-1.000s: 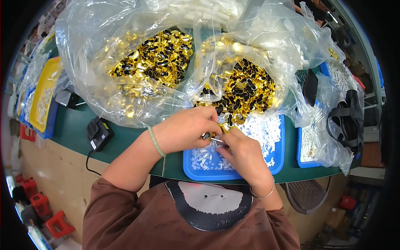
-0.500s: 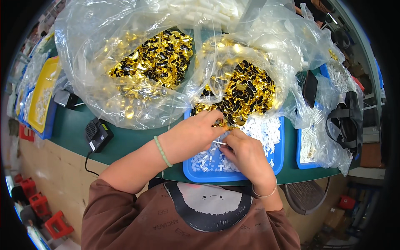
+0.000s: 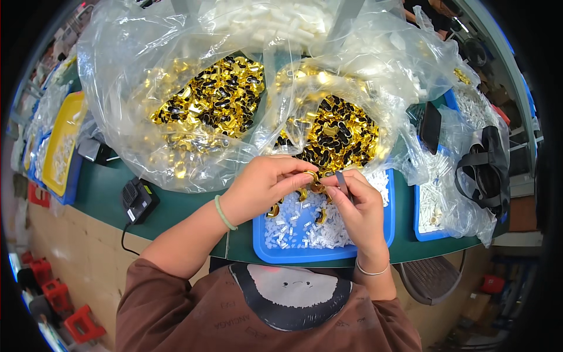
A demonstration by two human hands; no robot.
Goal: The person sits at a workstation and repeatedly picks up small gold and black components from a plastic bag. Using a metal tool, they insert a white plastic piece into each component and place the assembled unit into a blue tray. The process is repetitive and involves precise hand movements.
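Note:
Above the blue tray [image 3: 263, 249], my left hand [image 3: 261, 183] pinches a small shiny gold part [image 3: 311, 175] between thumb and fingertips. Close beside it, my right hand [image 3: 360, 208] is closed on a slim grey metal tool [image 3: 342, 183] that looks like tweezers; its tip is hidden. Inside the tray lie many tiny white plastic pieces [image 3: 331, 233], with a few loose gold parts such as one curved gold piece [image 3: 321, 216] among them. Just beyond my hands, a clear bag [image 3: 387, 111] spills gold-and-black parts [image 3: 343, 132] toward the tray's far edge.
A second clear bag [image 3: 117, 76] of gold-and-black parts lies at the far left. Left on the green table [image 3: 176, 208] sits a black corded device [image 3: 138, 200]. To the right are another blue tray [image 3: 434, 236], a phone-like black slab [image 3: 431, 128] and a black bag [image 3: 485, 170].
My hands have shifted slightly, and the grey tool now stands up between my right fingers. Several gold parts now show on the white pieces. The view has tilted a little.

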